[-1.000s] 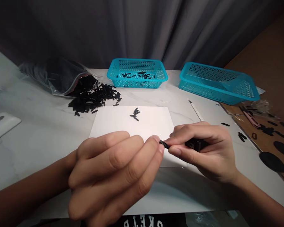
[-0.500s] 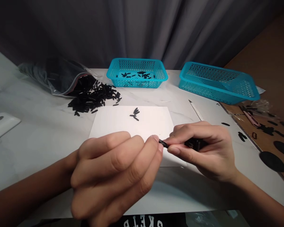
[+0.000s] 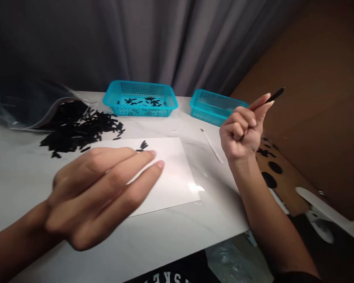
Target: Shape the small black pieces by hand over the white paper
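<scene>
My right hand (image 3: 242,131) is raised on the right, in front of the right-hand basket. Between its thumb and forefinger it pinches a slim black strip (image 3: 276,95) that points up and to the right; its other fingers are curled in. Over the white sheet (image 3: 168,177) hovers my left hand (image 3: 103,192), its fingers stretched forward and the tips slightly apart, with nothing visible between them. Just beyond those tips, a few small black strips (image 3: 144,144) lie on the sheet, partly covered by the hand.
A clear plastic bag (image 3: 26,104) spills a heap of black strips (image 3: 76,127) at the left. Behind stands a blue basket (image 3: 140,111) with several strips inside, and a second blue basket (image 3: 208,114) to its right. A white pen-like tool (image 3: 212,146) lies nearer. Black ovals (image 3: 269,179) rest at the right.
My hands have come apart from the small black piece between them. The right has risen up and away, holding a black strip; the left fingertips have parted. The view has swung to the right.
</scene>
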A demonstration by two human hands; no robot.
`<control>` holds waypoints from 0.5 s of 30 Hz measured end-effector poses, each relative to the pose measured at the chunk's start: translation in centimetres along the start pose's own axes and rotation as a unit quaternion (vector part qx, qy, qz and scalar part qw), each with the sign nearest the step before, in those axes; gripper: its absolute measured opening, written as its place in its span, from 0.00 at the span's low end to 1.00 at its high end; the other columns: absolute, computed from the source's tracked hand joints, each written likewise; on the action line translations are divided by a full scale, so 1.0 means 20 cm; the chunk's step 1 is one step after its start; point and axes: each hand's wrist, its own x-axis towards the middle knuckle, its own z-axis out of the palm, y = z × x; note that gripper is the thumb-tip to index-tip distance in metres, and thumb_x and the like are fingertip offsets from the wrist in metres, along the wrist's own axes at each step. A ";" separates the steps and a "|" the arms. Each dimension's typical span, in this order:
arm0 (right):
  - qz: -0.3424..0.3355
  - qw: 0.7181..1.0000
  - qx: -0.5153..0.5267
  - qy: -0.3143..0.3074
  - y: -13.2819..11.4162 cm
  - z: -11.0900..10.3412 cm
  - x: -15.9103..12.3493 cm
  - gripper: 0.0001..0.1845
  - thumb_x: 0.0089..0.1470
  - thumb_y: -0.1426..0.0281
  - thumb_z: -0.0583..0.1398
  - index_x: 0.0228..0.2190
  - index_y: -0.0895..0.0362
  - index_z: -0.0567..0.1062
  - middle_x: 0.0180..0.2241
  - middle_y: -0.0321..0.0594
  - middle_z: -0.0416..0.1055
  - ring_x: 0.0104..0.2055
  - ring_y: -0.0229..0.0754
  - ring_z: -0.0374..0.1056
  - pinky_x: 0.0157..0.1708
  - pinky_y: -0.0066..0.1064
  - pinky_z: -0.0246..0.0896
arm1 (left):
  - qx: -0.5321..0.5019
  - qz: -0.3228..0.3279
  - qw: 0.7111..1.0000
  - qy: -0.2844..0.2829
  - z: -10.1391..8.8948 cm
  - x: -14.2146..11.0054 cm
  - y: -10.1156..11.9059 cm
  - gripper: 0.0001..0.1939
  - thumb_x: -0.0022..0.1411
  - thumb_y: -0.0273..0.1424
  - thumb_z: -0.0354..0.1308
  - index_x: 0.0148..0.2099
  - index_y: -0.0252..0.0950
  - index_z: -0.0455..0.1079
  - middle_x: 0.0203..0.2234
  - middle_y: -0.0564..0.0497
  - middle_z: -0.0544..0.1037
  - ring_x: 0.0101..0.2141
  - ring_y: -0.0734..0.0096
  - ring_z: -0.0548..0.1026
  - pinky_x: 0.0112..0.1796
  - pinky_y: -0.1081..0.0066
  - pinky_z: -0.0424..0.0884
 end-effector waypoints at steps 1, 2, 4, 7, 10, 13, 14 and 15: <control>-0.040 0.995 0.090 0.022 -0.09 -0.03 0.05 0.10 0.59 0.71 0.64 0.40 0.44 0.83 0.13 0.28 0.54 0.13 0.30 0.42 0.08 0.24 0.32 | 0.056 0.094 0.994 0.007 0.00 0.00 -0.04 0.18 0.55 0.18 0.68 0.43 0.45 0.79 0.41 0.56 0.84 0.34 0.65 0.81 0.31 0.65 0.77; -0.053 0.988 0.137 0.044 -0.17 -0.05 0.09 0.15 0.60 0.70 0.63 0.46 0.42 0.81 0.14 0.29 0.55 0.14 0.31 0.41 0.08 0.26 0.32 | 0.086 0.128 0.988 0.012 0.00 0.00 -0.07 0.18 0.53 0.17 0.69 0.43 0.43 0.79 0.40 0.54 0.84 0.33 0.64 0.81 0.32 0.64 0.78; -0.099 0.994 0.036 0.034 -0.29 -0.10 0.14 0.20 0.59 0.67 0.65 0.51 0.36 0.76 0.14 0.26 0.53 0.14 0.31 0.39 0.09 0.27 0.32 | 0.114 0.152 0.982 0.017 0.01 0.00 -0.11 0.18 0.52 0.17 0.70 0.42 0.41 0.78 0.38 0.52 0.84 0.33 0.62 0.81 0.32 0.63 0.78; -0.123 0.966 -0.229 0.005 -0.33 -0.16 0.16 0.16 0.52 0.60 0.70 0.44 0.38 0.79 0.15 0.24 0.47 0.15 0.31 0.36 0.11 0.27 0.31 | 0.138 0.140 0.980 -0.004 0.01 0.01 -0.11 0.16 0.54 0.17 0.68 0.42 0.40 0.77 0.35 0.52 0.84 0.33 0.62 0.81 0.31 0.62 0.78; -0.079 0.947 -0.310 -0.011 -0.20 -0.16 0.14 0.15 0.47 0.55 0.71 0.37 0.46 0.79 0.16 0.24 0.44 0.17 0.30 0.34 0.13 0.26 0.29 | 0.158 0.141 0.977 -0.012 0.01 0.04 -0.08 0.14 0.53 0.18 0.69 0.40 0.39 0.76 0.31 0.53 0.84 0.30 0.63 0.80 0.28 0.63 0.77; 0.040 0.921 -0.387 -0.034 0.03 -0.12 0.06 0.16 0.49 0.57 0.70 0.36 0.53 0.79 0.18 0.24 0.47 0.17 0.28 0.36 0.15 0.25 0.30 | 0.135 0.115 0.984 -0.015 0.03 0.05 -0.06 0.14 0.51 0.19 0.70 0.39 0.36 0.75 0.29 0.50 0.82 0.29 0.61 0.79 0.28 0.62 0.75; 0.098 0.904 -0.414 -0.049 0.12 -0.10 0.01 0.15 0.50 0.59 0.70 0.36 0.56 0.80 0.18 0.25 0.50 0.17 0.28 0.38 0.15 0.25 0.30 | 0.124 0.096 0.987 -0.025 0.05 0.05 -0.05 0.14 0.51 0.19 0.70 0.40 0.35 0.75 0.30 0.48 0.82 0.29 0.60 0.79 0.29 0.62 0.75; 0.157 0.882 -0.438 -0.070 0.19 -0.08 -0.04 0.15 0.51 0.62 0.69 0.35 0.60 0.80 0.18 0.26 0.53 0.18 0.27 0.41 0.16 0.25 0.32 | 0.112 0.072 0.990 -0.039 0.06 0.05 -0.04 0.14 0.53 0.19 0.69 0.42 0.34 0.75 0.31 0.47 0.82 0.31 0.59 0.79 0.31 0.61 0.75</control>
